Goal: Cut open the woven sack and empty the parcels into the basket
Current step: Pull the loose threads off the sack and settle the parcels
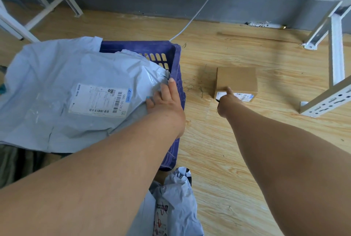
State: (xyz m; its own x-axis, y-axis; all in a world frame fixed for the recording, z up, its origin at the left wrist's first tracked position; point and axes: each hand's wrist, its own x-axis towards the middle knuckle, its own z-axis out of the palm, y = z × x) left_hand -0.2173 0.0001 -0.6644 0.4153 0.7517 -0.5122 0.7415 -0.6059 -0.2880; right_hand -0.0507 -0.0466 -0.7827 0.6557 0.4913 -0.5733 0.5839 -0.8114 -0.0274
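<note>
Parcels half in the purple basket [175, 68], one box still on the floor.

Basket mostly hidden under a large grey mailer [62, 91] with a printed label; only its right wall and far corner show. Left hand [164, 99] lies flat on the mailer's edge, fingers relaxed. Right hand [227, 102] reaches the cardboard box [236, 82]; its fingers are hidden, so its grip cannot be told. Another grey mailer [174, 203] is cut off below.

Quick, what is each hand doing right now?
Left hand: open, resting on the grey mailer bag.
Right hand: touches the cardboard box; grip cannot be told.
</note>
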